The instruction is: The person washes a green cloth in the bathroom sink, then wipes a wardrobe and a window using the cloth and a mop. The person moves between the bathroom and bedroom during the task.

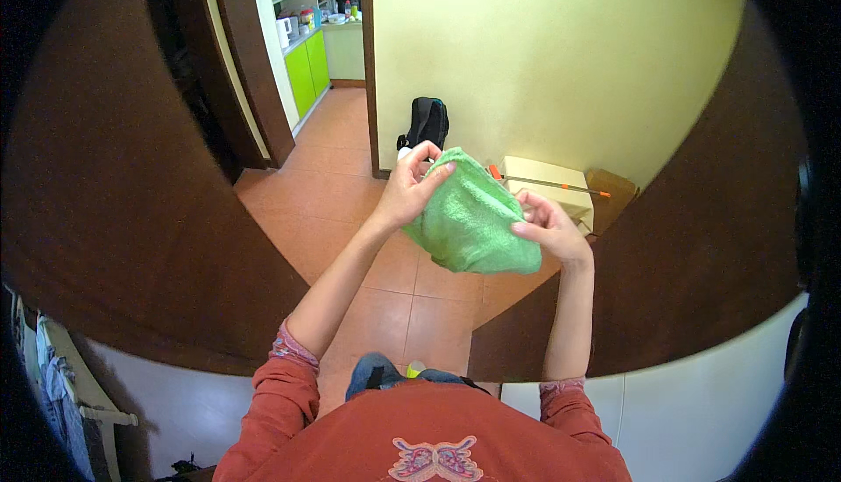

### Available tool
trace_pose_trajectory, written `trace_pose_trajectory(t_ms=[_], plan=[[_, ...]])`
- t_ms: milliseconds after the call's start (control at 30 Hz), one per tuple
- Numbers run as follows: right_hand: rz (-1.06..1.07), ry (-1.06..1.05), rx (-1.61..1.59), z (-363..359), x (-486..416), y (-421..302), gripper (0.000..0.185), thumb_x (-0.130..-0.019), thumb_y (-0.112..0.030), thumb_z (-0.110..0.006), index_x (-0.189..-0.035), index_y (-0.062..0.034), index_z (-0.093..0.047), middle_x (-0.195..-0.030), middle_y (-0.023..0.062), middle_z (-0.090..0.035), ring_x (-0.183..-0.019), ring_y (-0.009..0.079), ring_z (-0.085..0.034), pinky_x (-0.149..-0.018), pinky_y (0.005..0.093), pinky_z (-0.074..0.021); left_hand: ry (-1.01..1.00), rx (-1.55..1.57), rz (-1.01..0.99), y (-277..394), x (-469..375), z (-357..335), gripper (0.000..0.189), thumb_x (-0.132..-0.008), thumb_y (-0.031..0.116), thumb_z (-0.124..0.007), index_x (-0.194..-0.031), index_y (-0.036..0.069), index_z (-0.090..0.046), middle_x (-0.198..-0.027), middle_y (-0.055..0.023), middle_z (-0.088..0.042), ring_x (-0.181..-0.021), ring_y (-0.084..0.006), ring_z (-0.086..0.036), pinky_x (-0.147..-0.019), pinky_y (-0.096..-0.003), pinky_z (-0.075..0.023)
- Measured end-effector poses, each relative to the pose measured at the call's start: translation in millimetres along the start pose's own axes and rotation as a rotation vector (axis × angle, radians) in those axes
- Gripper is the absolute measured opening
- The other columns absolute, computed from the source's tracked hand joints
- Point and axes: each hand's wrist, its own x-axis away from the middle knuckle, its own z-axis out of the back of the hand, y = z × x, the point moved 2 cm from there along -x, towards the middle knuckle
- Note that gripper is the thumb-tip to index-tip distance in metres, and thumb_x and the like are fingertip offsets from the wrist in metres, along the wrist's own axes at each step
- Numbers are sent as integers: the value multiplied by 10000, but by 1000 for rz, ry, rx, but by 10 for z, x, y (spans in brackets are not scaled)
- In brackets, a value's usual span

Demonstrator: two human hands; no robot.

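Observation:
A green terry cloth [470, 225] hangs between my two hands, in front of my body at about chest height. My left hand [414, 183] pinches its upper left corner between thumb and fingers. On the cloth's right edge, the thumb and fingers of my right hand [548, 222] hold it lower down. The cloth is folded over or bunched, with a crease running between the hands. Its lower edge hangs free above the tiled floor [387, 278]. A small white thing shows behind my left hand; I cannot tell what it is.
A black backpack [428, 124] leans on the yellow wall. Right of it stand a cream-covered box [548, 173] with an orange-tipped pole [552, 184] across it and a cardboard box [611, 199]. Dark brown panels flank me. A doorway opens onto green kitchen cabinets [302, 81]. Clothes [62, 383] hang at lower left.

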Motion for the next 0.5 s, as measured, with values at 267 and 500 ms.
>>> trace_pose_trajectory(t_ms=[267, 500], plan=[[202, 485, -1133, 7, -1970, 1281, 283, -971, -251, -483, -1156, -51, -560, -1064, 89, -626, -1058, 212, -570, -876, 384, -508, 72, -627, -37, -994, -1494, 427, 282, -800, 85, -684, -1012, 22, -509, -958, -97, -595, -925, -181, -585, -774, -332, -473], [477, 818, -1057, 839, -2845, 1756, 487, -975, -243, -434, -1421, -76, -334, -1444, 90, -384, -1327, 199, -370, -1101, 347, -306, 26, 1607, 544, -2381, -2217, 205, 475, -986, 295, -421, -1371, 20, -367, -1470, -211, -343, -1347, -333, -365, -1122, -437, -317]])
